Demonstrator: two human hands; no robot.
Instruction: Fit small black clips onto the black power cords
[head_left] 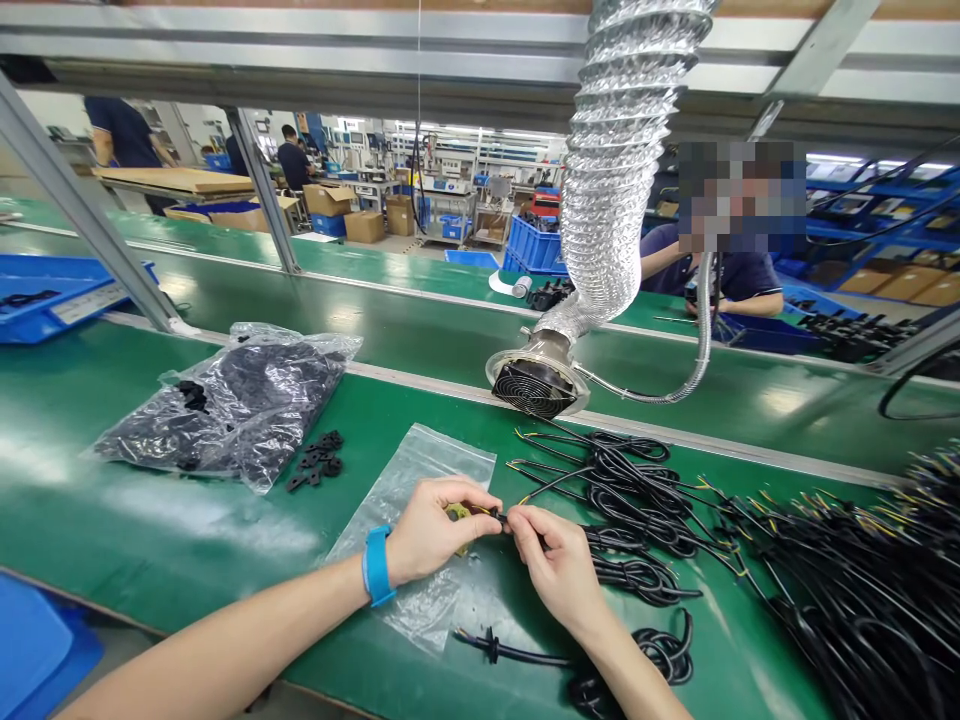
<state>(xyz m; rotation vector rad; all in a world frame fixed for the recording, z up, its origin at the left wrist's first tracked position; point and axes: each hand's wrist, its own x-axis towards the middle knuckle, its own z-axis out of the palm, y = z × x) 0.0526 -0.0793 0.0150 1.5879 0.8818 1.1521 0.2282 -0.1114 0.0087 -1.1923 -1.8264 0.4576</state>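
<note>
My left hand point(433, 528), with a blue wristband, is closed in a pinch on the yellow-green wire tips of a black cable point(551, 482). My right hand point(553, 562) is closed on the same cable end, right beside the left fingers, with a small black part between them. Both hands hover over a clear plastic bag point(409, 480) lying flat on the green bench point(165, 540). A pile of coiled black cables point(637, 500) lies just right of my hands. Another cable with a black grommet point(493, 646) rests near my right forearm.
A clear bag of small black parts point(225, 405) lies at left, with loose black pieces point(316, 462) beside it. A silver extraction duct with a fan grille point(534, 385) hangs over the bench. A big cable heap point(862, 590) fills the right. A blue tray point(52, 295) stands far left. Another person sits across the conveyor.
</note>
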